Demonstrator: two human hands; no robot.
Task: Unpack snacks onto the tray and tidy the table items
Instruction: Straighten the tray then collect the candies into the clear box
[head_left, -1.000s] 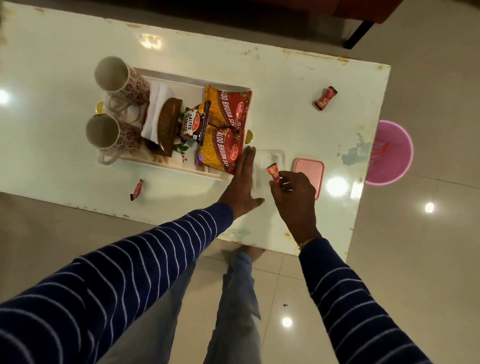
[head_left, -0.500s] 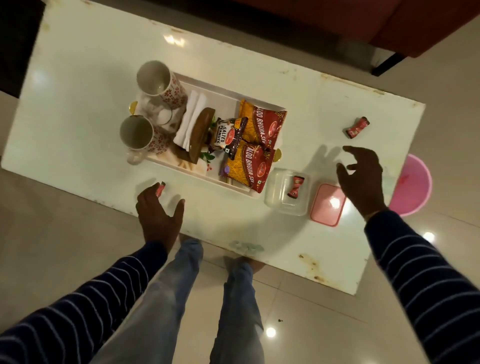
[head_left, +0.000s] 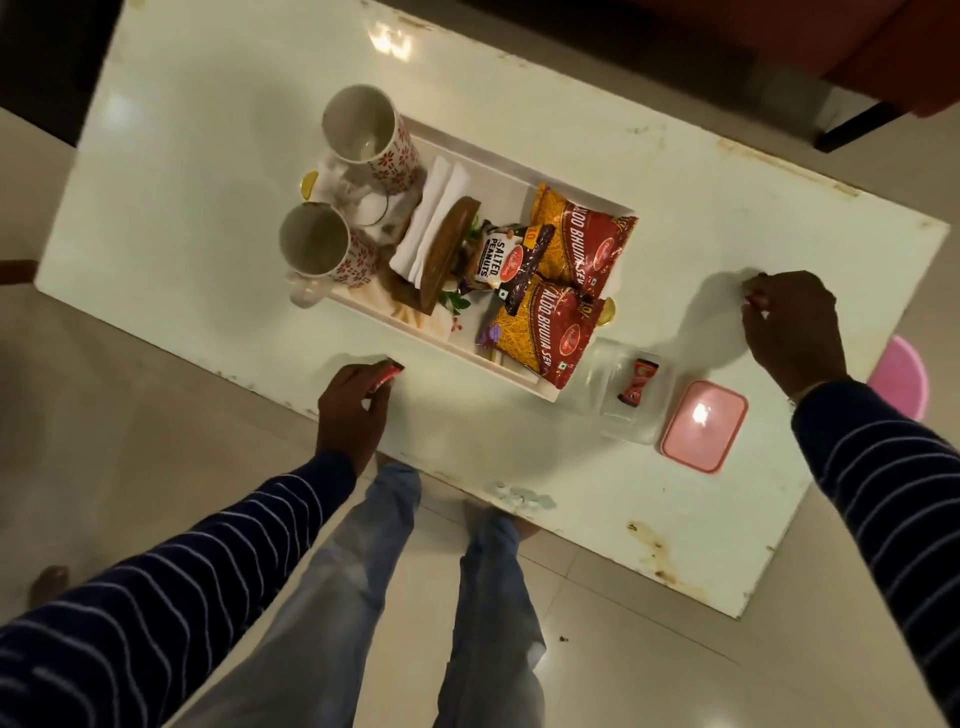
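Observation:
A white tray (head_left: 498, 161) on the white table (head_left: 208, 156) carries two floral mugs (head_left: 363, 135), white napkins (head_left: 431, 208), a brown wooden holder, a salted peanuts pack (head_left: 498, 260) and two red-yellow snack packs (head_left: 576, 244). My left hand (head_left: 348, 410) pinches a small red candy (head_left: 387, 371) near the table's front edge. My right hand (head_left: 789, 327) curls its fingers round another red candy (head_left: 756, 297) at the right side of the table. A clear plastic box (head_left: 608, 410) beside the tray holds one red candy (head_left: 636, 379).
The box's pink lid (head_left: 704, 428) lies on the table just right of the clear box. A pink bin (head_left: 901, 379) stands on the floor past the table's right edge. A red seat with a dark leg is at the far right. My legs are below the table's front edge.
My left hand has closed on the candy near the front edge and lifted it. My right hand has reached the far-right candy and curled over it. The camera view shifted.

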